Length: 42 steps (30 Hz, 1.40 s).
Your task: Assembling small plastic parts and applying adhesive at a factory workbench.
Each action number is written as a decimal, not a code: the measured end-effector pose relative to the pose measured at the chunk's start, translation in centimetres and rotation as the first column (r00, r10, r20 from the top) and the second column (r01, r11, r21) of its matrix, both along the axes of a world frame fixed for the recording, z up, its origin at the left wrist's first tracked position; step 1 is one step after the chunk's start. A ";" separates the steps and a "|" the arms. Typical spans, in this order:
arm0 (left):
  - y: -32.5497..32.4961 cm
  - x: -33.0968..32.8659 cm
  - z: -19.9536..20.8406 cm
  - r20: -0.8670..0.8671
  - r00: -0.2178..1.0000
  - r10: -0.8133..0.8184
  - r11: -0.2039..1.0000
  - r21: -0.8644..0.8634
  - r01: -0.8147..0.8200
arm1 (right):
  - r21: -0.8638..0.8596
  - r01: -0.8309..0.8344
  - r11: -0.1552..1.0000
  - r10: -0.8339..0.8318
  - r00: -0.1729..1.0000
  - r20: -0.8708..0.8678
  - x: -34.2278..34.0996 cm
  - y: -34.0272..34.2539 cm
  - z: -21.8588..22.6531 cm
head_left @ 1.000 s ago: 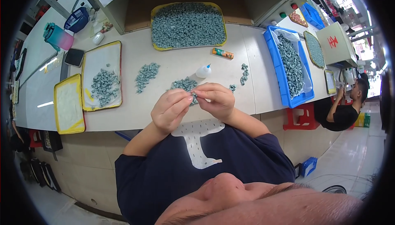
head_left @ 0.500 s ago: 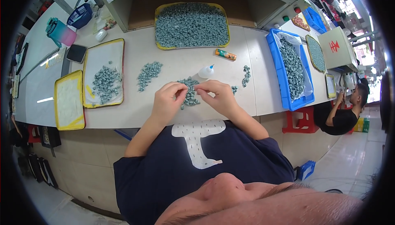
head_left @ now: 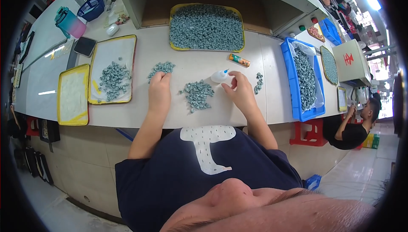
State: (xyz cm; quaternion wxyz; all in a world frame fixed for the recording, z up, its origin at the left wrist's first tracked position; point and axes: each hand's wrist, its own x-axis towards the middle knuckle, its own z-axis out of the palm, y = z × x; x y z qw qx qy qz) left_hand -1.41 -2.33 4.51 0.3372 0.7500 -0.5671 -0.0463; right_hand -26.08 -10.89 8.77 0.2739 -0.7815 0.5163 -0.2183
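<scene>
My left hand [head_left: 160, 88] is at the near edge of a small pile of grey-green stone-like pieces [head_left: 163, 67]. Its thumb and fingertips are drawn together, and anything between them is too small to make out. My right hand [head_left: 241, 91] is beside a small white squeeze bottle [head_left: 219, 76] with a blue tip. Thumb and forefinger are apart there, close to the bottle's right side, which lies tilted on the table. Between the hands is a larger pile of the same pieces [head_left: 198, 95]. A short row of pieces [head_left: 258, 83] lies right of my right hand.
A yellow-rimmed tray full of pieces [head_left: 171, 41] stands at the back. An orange-and-green tube [head_left: 239, 60] lies before it. On the left are a paper-lined tray [head_left: 95, 58], a pale tray [head_left: 61, 96] and a phone [head_left: 85, 46]. A blue crate [head_left: 285, 62] stands right.
My hands have parted from above the middle pile. The left went to the left-hand pile, the right moved right and up to the bottle. The whole view has shifted slightly.
</scene>
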 end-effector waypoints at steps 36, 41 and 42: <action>-0.7 -2.6 -0.9 -0.743 -0.664 -0.090 0.971 -0.213 0.107 | -0.276 -0.311 0.909 0.347 0.933 0.092 2.3 1.1 2.5; -0.6 -2.3 -1.2 -0.752 -0.654 -0.085 0.969 -0.215 0.120 | -0.287 -0.331 0.899 0.362 0.930 0.060 3.0 1.2 2.4; -0.6 -2.3 -1.3 -0.747 -0.659 -0.086 0.968 -0.219 0.121 | -0.286 -0.332 0.899 0.362 0.930 0.059 3.0 1.2 2.4</action>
